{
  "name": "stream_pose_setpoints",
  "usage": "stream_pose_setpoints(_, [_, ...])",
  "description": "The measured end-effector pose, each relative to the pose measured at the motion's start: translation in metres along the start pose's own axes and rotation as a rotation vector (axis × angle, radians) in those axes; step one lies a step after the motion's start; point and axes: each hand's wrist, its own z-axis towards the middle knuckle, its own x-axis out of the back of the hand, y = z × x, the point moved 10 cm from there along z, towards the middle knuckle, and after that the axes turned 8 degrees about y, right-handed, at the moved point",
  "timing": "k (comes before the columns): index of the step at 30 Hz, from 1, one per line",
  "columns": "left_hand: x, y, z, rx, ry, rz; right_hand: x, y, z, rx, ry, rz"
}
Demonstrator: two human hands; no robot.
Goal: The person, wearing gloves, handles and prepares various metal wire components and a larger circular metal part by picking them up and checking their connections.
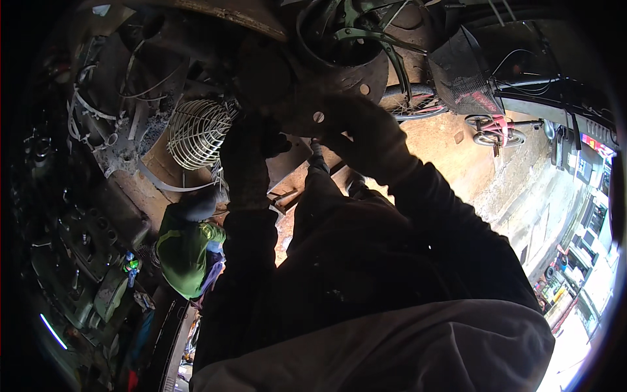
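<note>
Both hands are dark against the light, held at a flat metal plate [302, 123] with round holes along its edge. My left hand [251, 153] is at the plate's left, its fingers curled inward; shadow hides what they grip. My right hand [369, 137] reaches the plate's right edge with bent fingers, and a small bright gap shows between two of them. Whatever sits in those fingers is too dark to make out. Just beyond the plate, locking clamps [375, 36] lie across a round metal rim [304, 39].
Left of my hands is a wire fan guard [199, 134]. A person in a green top [186, 255] is low at the left, near dark machinery [78, 242]. A spoked wheel [418, 104], a dark mesh basket [464, 72] and a small red bicycle [499, 130] are at the right.
</note>
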Motion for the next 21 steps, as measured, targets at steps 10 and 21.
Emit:
stream_pose_setpoints(10, [0.003,-0.016,0.001,0.11,0.077,-0.247,-0.07,-0.038,0.052,0.69,-0.081,-0.534])
stream_pose_setpoints(21, [0.002,0.014,0.003,-0.361,0.052,0.118,-0.061,-0.071,0.045,1.005,0.008,-0.693])
